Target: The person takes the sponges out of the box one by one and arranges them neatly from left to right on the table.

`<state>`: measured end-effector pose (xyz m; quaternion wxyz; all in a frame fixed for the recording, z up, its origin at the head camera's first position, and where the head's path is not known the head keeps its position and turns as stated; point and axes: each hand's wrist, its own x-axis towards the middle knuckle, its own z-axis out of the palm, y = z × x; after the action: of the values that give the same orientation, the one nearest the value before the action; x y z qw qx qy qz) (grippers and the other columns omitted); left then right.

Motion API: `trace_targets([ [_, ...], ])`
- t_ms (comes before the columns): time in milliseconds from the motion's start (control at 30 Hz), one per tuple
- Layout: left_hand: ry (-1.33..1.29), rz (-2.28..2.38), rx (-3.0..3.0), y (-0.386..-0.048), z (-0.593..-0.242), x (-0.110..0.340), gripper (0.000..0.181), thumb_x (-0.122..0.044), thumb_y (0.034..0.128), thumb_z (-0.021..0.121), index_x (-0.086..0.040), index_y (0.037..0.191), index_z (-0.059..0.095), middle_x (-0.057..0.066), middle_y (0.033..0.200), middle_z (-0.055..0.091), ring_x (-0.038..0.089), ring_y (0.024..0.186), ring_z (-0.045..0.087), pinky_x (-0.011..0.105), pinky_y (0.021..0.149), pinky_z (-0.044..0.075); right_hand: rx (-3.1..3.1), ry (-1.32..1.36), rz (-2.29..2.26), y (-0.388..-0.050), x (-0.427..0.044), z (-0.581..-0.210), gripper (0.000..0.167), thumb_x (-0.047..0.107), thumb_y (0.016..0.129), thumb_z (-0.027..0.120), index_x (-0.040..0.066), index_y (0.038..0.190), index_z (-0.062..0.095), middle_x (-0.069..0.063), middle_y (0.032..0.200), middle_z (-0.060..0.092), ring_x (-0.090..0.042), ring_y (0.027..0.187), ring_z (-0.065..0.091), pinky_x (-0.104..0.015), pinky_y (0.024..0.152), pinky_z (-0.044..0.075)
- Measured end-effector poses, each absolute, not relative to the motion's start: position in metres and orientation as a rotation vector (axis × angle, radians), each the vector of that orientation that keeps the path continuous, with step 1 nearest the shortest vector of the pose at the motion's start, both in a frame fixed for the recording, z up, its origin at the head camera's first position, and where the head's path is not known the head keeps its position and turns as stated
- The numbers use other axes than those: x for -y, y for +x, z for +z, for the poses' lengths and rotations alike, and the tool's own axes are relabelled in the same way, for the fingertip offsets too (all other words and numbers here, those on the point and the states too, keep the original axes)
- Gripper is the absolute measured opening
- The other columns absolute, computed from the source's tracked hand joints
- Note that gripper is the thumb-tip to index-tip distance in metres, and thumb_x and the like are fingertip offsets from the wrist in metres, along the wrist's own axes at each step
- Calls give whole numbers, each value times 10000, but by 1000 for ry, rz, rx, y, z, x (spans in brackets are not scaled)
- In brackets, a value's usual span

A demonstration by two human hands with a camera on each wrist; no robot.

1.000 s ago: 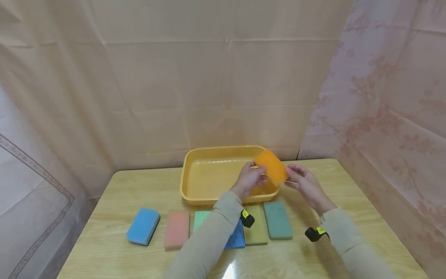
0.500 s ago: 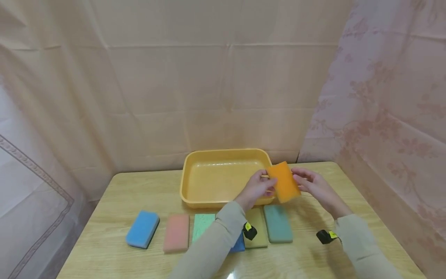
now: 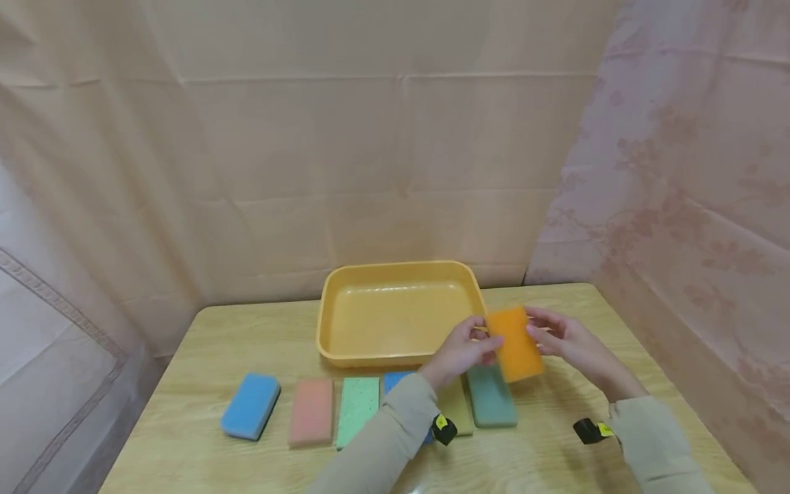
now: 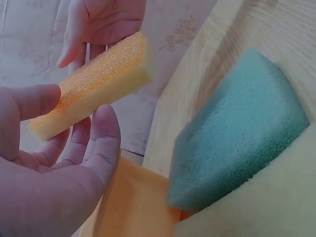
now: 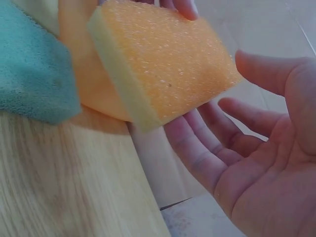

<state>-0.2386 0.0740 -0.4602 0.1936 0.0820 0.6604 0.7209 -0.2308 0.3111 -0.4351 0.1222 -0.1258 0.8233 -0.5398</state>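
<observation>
My left hand (image 3: 464,350) pinches an orange sponge (image 3: 516,346) at its left edge, thumb on the textured orange face and fingers underneath. The sponge is held tilted above the table, just off the tray's right front corner; its thick side is pale yellow in the left wrist view (image 4: 106,101). At the sponge's right side is my right hand (image 3: 570,346). Its fingers (image 5: 197,153) reach under and behind the sponge, while the thumb stands apart from the face, near a corner. A teal sponge (image 3: 492,398) lies on the table below the left hand.
A yellow tray (image 3: 395,361) stands at the table's back. In front lie a light blue sponge (image 3: 251,406), a pink one (image 3: 311,412), a light green one (image 3: 358,408), and blue (image 3: 397,379) and olive-yellow (image 3: 459,408) sponges partly hidden by the left arm. Curtains hang behind.
Both hands have moved right and toward the front with the orange sponge, from over the tray to beside its corner. The sponge has turned more upright in the head view.
</observation>
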Motion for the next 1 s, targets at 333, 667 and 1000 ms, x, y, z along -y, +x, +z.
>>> trace_targets([
  [333, 271, 2006, -1850, -231, -463, -76, 286, -124, 956, 719, -78, 1202, 581, 54, 988, 612, 174, 760, 645, 421, 794, 606, -2414, -380, -1500, -227, -312, -435, 716, 327, 1018, 640, 3, 1562, 307, -229, 1402, 501, -330, 1164, 584, -352, 890, 562],
  [667, 222, 2012, -1841, -221, -465, -86, 252, -112, 967, 704, -66, 1185, 585, 50, 963, 629, 172, 786, 642, 377, 782, 600, -2414, -369, -1512, -223, -319, -439, 727, 293, 1014, 652, -58, 1543, 298, -261, 1403, 497, -345, 1146, 603, -314, 846, 568],
  [1000, 200, 1943, -1901, -216, -471, -90, 250, -175, 967, 714, -110, 1176, 592, 35, 964, 644, 187, 801, 655, 385, 792, 590, -2414, -340, -1516, -221, -323, -444, 731, 293, 1014, 651, -56, 1548, 296, -260, 1408, 483, -340, 1159, 590, -300, 854, 567],
])
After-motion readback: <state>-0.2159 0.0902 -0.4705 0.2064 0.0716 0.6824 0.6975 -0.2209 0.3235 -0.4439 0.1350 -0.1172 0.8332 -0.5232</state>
